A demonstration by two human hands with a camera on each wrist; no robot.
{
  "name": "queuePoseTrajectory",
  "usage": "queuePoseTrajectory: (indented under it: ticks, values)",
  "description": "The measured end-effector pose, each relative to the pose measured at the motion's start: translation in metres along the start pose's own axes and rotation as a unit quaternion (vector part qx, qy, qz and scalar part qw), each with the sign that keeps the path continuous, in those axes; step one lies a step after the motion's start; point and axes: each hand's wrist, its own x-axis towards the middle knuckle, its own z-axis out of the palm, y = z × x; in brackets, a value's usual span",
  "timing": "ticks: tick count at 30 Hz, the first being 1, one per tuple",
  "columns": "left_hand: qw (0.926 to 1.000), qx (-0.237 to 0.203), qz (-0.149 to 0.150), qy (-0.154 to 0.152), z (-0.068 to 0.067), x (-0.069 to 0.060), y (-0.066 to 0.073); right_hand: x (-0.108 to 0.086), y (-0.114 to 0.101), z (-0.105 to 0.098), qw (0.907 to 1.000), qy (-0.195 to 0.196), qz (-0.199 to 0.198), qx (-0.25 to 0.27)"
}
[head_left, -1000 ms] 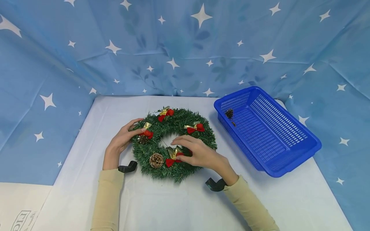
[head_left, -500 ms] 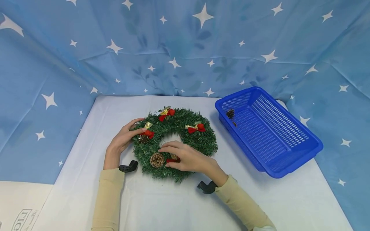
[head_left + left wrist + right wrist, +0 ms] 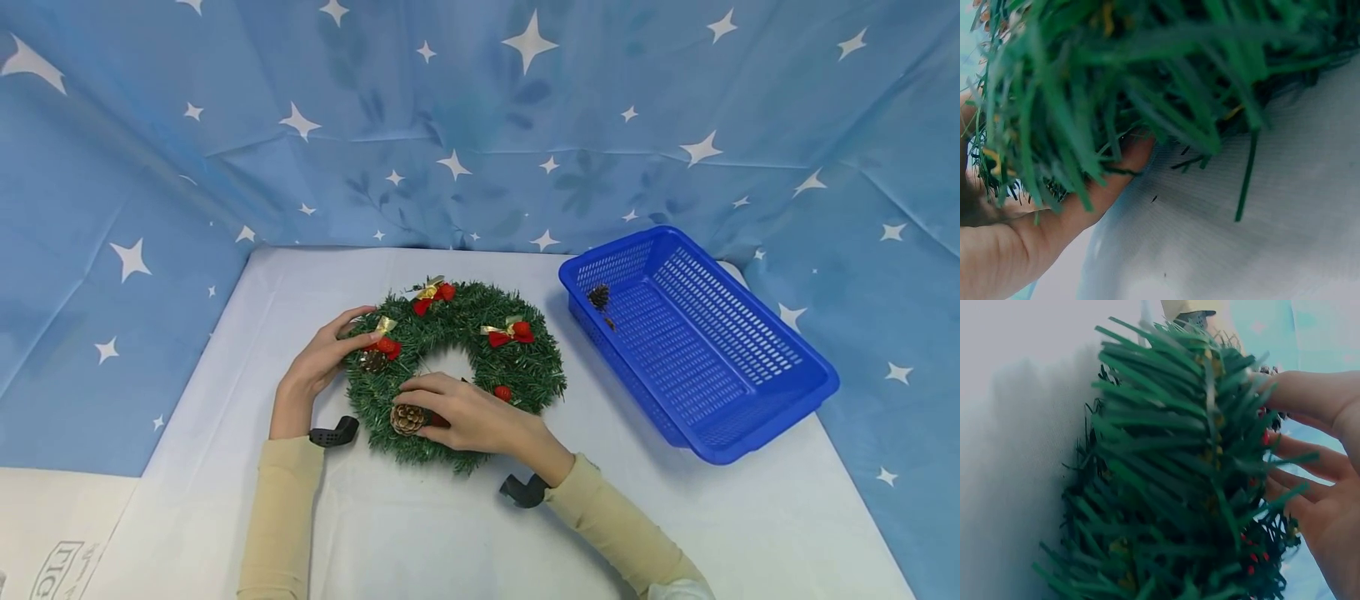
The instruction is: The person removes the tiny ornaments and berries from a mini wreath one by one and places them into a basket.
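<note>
The wreath lies flat on the white table. The right hand covers most of the lower bow; only a red fragment shows. In the right wrist view, greenery hides part of the fingers. Thumb and fingers, set apart, bracket the tan pine cone; whether they pinch it cannot be told. The left hand grips the wreath's left edge; some of its fingertips are hidden beneath the greenery.

The blue basket, right of the wreath, contains a dark pine cone and a small brown piece, too small to identify.

Relative to the earlier frames, the right hand is farther left, exposing a red berry. The left hand remains in place.
</note>
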Motion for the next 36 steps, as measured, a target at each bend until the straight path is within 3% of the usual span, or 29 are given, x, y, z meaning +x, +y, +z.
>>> queuePoseTrajectory:
  ticks: [7, 16, 27, 36]
  values:
    - [1.0000, -0.004, 0.001, -0.002, 0.000, 0.000, 0.000, 0.003, -0.001, 0.003, 0.9995, -0.003, -0.027, -0.016]
    - [1.0000, -0.003, -0.002, 0.001, 0.000, 0.000, 0.000, 0.002, -0.005, 0.001, 0.9992, -0.002, -0.030, -0.025]
    - [1.0000, -0.003, 0.000, 0.001, 0.000, 0.001, 0.000, 0.000, -0.007, -0.003, 0.9979, 0.045, -0.045, 0.011]
    - [1.0000, 0.001, -0.001, 0.003, 0.000, 0.001, -0.001, -0.006, -0.006, -0.008, 0.9945, 0.083, -0.064, 0.009]
